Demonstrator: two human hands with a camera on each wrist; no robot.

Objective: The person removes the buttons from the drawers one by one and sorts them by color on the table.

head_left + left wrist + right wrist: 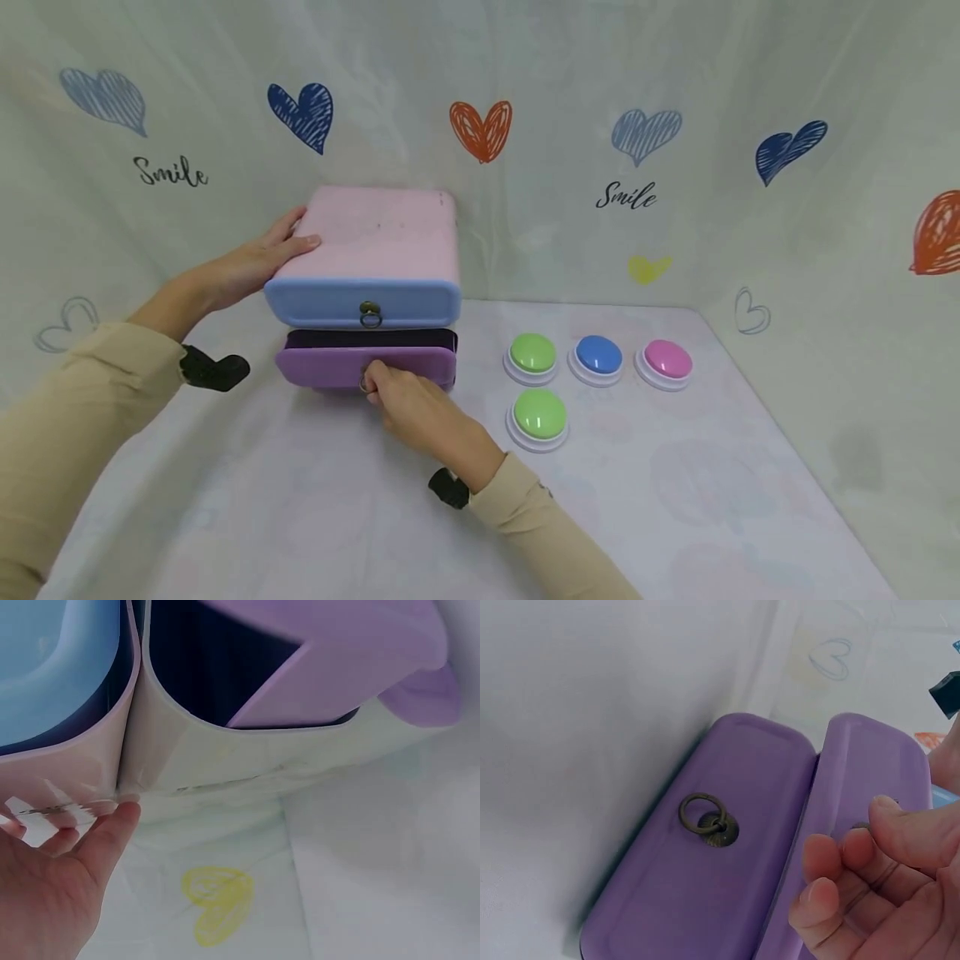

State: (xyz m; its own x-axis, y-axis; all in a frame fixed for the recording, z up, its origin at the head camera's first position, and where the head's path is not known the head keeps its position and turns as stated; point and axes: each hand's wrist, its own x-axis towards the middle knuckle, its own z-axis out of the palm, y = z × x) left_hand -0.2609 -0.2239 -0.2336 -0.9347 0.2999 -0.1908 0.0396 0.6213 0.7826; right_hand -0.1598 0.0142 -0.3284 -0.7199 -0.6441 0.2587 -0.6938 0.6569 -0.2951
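A small drawer cabinet (pixel 375 229) with a pink upper casing stands against the back sheet. My left hand (pixel 262 258) lies on its upper left edge; in the left wrist view the left fingers (pixel 109 832) touch the casing's side. Below the blue drawer (pixel 318 304), a purple drawer (pixel 322 367) is pulled partly out, its dark inside showing. My right hand (pixel 420 412) pinches this drawer's ring pull between thumb and curled fingers, which mostly hide the ring. Another purple drawer (pixel 682 892), with its brass ring (pixel 703 814) free, shows beside it in the right wrist view.
Right of the cabinet sit push buttons on white bases: a green one (pixel 533 354), a blue one (pixel 599 356), a pink one (pixel 668 360) and a nearer green one (pixel 540 415). The blue drawer's ring pull (pixel 371 314) hangs above my right hand.
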